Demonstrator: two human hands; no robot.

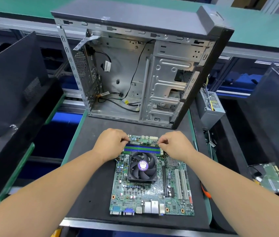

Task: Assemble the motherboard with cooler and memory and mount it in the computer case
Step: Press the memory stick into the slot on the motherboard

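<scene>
A green motherboard (150,194) lies flat on a black mat (92,177). A black cooler fan with a purple label (143,166) sits on the board. At the board's far end lies a memory stick (143,143) over the blue and green memory slots (142,149). My left hand (111,144) pinches the stick's left end and my right hand (175,145) pinches its right end. Beyond the board stands the open computer case (135,69), its inside facing me with loose black cables at the bottom.
Black case side panels lean at the left (12,93) and right (272,108). A grey power supply (211,106) sits right of the case. A bare hard drive (272,178) lies at the right. Orange cable (205,192) runs along the mat's right edge.
</scene>
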